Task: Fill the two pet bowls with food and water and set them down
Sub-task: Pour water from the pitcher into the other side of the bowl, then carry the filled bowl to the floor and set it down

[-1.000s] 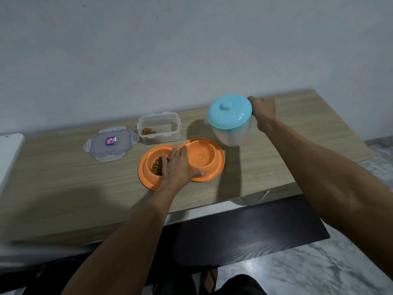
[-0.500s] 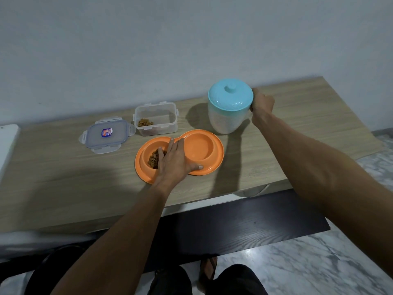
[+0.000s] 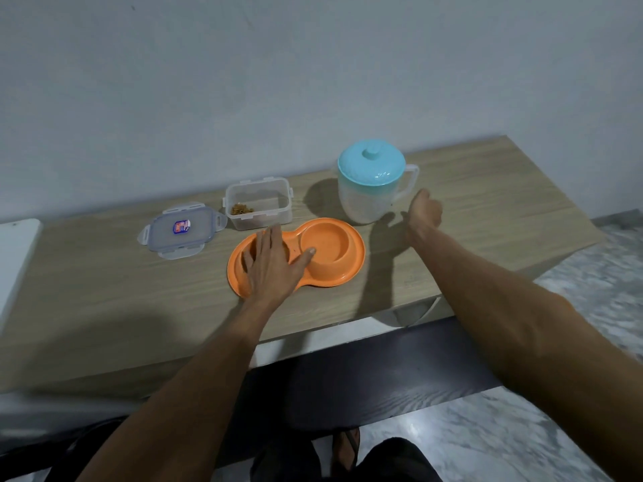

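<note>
food side of orange double bowl (image 3: pixel 334 269) under flat open left hand (image 3: pixel 273 264) | water side looks dry | right hand (image 3: pixel 425 212) empty, loosely curled beside jug (image 3: pixel 372 184) | pouring, set-down left

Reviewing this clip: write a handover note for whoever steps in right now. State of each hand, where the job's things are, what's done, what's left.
Left hand: flat, fingers spread over the left well of the orange double bowl, steadying it.
Right hand: empty, near the jug's handle, not touching it.
Jug: upright on the table, blue lid on, behind the bowl's right well.
Food container: open, a little kibble left; its lid lies to its left.
Done: the hand hides the left well, so food cannot be confirmed.
Left: whether the right well holds water cannot be told; check it, then set the bowl down.
</note>
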Demonstrator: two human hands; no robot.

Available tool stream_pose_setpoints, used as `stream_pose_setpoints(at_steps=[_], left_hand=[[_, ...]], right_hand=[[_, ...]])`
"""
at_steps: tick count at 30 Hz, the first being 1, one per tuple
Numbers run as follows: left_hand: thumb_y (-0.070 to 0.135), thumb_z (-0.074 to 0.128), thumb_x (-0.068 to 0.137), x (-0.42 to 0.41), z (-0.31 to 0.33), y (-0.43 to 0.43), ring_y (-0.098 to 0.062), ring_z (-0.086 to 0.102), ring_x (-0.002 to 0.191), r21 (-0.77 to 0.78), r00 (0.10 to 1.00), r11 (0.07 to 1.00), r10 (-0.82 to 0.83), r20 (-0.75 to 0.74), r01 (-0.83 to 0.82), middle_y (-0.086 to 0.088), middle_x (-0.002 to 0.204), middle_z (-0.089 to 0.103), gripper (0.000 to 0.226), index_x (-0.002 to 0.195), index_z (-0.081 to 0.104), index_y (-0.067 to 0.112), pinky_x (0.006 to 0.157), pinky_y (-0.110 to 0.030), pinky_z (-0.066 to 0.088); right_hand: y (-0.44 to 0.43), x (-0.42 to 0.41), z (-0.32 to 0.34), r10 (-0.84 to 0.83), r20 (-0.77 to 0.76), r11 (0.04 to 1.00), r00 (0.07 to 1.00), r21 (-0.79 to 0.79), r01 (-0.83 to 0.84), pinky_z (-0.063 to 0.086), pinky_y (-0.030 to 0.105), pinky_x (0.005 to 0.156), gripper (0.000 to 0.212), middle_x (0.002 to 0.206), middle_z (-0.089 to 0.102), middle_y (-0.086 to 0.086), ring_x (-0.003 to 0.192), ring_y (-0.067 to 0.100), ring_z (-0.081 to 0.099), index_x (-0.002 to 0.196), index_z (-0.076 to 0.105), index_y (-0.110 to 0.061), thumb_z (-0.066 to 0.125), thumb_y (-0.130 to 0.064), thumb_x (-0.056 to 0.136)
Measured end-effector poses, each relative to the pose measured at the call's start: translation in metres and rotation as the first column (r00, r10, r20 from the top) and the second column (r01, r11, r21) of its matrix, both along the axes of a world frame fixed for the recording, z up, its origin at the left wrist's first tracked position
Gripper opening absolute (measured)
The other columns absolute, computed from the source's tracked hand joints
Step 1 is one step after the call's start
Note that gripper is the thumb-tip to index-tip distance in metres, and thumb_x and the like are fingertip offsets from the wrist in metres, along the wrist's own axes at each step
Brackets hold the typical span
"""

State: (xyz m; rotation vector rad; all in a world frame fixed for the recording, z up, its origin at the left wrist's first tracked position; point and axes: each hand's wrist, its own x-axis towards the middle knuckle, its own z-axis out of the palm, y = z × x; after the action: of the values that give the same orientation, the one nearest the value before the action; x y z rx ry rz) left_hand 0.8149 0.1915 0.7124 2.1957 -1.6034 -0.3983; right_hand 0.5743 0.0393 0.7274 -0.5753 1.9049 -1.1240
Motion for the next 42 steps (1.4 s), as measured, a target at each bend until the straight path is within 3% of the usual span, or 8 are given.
stream_pose_setpoints(at_steps=[3, 6, 10, 14, 19, 28, 35, 42], left_hand=[[0.062, 0.042, 0.090, 0.020, 0.001, 0.008, -0.031, 0.030, 0.143, -0.001, 0.976, 0.976, 0.218, -0.003, -0.218, -0.012, 0.155, 0.033, 0.082, 0.151, 0.025, 0.011, 0.112, -0.055, 0.031], [0.060, 0.044, 0.089, 0.039, -0.001, 0.017, -0.034, 0.031, 0.142, 0.134, 0.905, 0.905, 0.417, -0.083, -0.405, -0.015, 0.154, 0.032, 0.085, 0.151, 0.022, 0.006, 0.111, -0.050, 0.034], [0.066, 0.052, 0.080, 0.056, -0.007, 0.022, -0.036, 0.040, 0.134, 0.268, 0.821, 0.828, 0.544, -0.174, -0.492, -0.018, 0.147, 0.041, 0.091, 0.142, 0.034, 0.001, 0.108, -0.049, 0.037], [0.069, 0.057, 0.076, 0.061, -0.008, 0.022, -0.037, 0.047, 0.127, 0.298, 0.838, 0.835, 0.522, -0.158, -0.463, -0.019, 0.139, 0.050, 0.091, 0.136, 0.045, 0.002, 0.102, -0.049, 0.042], [0.059, 0.063, 0.077, 0.066, -0.006, 0.019, -0.036, 0.055, 0.115, 0.338, 0.866, 0.844, 0.482, -0.135, -0.417, -0.017, 0.124, 0.060, 0.067, 0.119, 0.063, 0.007, 0.094, -0.045, 0.049], [0.046, 0.069, 0.079, 0.042, 0.007, 0.027, -0.033, 0.058, 0.109, 0.409, 0.804, 0.827, 0.519, -0.290, -0.386, -0.017, 0.125, 0.060, 0.053, 0.117, 0.067, 0.008, 0.073, -0.034, 0.044], [0.029, 0.073, 0.083, -0.045, 0.021, 0.028, -0.033, 0.054, 0.115, 0.371, 0.733, 0.884, 0.450, -0.509, -0.285, -0.018, 0.137, 0.048, 0.050, 0.124, 0.060, 0.003, 0.079, -0.035, 0.043], [0.037, 0.071, 0.079, -0.192, 0.043, 0.029, -0.037, 0.054, 0.120, 0.304, 0.793, 0.943, 0.287, -0.538, -0.135, -0.017, 0.135, 0.053, 0.058, 0.127, 0.060, 0.006, 0.092, -0.037, 0.045]], right_hand=[[0.030, 0.020, -0.007, 0.102, -0.090, 0.994, 0.991, 0.052, -0.098, 0.046, 0.040, 0.095, 0.056, 0.132, 0.058, 0.021, 0.117, 0.038, 0.057, 0.129, 0.053, 0.000, 0.050, -0.039, 0.090], [0.057, 0.045, -0.011, 0.263, -0.194, 0.964, 0.945, 0.091, -0.250, 0.042, 0.043, 0.100, 0.064, 0.139, 0.048, 0.020, 0.124, 0.039, 0.050, 0.133, 0.048, -0.002, 0.053, -0.045, 0.087], [0.074, 0.066, -0.019, 0.378, -0.261, 0.923, 0.888, 0.185, -0.338, 0.040, 0.046, 0.103, 0.076, 0.144, 0.039, 0.018, 0.131, 0.039, 0.044, 0.140, 0.042, -0.004, 0.053, -0.056, 0.085], [0.082, 0.079, -0.028, 0.444, -0.308, 0.891, 0.841, 0.253, -0.378, 0.042, 0.046, 0.105, 0.079, 0.141, 0.040, 0.017, 0.129, 0.038, 0.046, 0.137, 0.045, -0.003, 0.059, -0.058, 0.082], [0.087, 0.087, -0.035, 0.481, -0.380, 0.872, 0.791, 0.306, -0.383, 0.050, 0.042, 0.097, 0.066, 0.131, 0.052, 0.017, 0.117, 0.037, 0.056, 0.126, 0.058, -0.003, 0.068, -0.048, 0.079], [0.113, 0.058, -0.032, 0.402, -0.381, 0.907, 0.833, 0.292, -0.304, 0.054, 0.040, 0.085, 0.058, 0.120, 0.061, 0.018, 0.105, 0.035, 0.062, 0.117, 0.064, -0.002, 0.070, -0.046, 0.079], [0.150, -0.032, -0.015, 0.258, -0.368, 0.957, 0.893, 0.227, -0.183, 0.055, 0.035, 0.074, 0.053, 0.117, 0.063, 0.019, 0.096, 0.034, 0.065, 0.113, 0.066, 0.000, 0.070, -0.042, 0.080], [0.189, -0.183, 0.015, 0.078, -0.364, 0.989, 0.928, 0.145, -0.026, 0.058, 0.045, 0.083, 0.056, 0.108, 0.069, 0.020, 0.097, 0.038, 0.066, 0.107, 0.069, 0.000, 0.069, -0.043, 0.072]])
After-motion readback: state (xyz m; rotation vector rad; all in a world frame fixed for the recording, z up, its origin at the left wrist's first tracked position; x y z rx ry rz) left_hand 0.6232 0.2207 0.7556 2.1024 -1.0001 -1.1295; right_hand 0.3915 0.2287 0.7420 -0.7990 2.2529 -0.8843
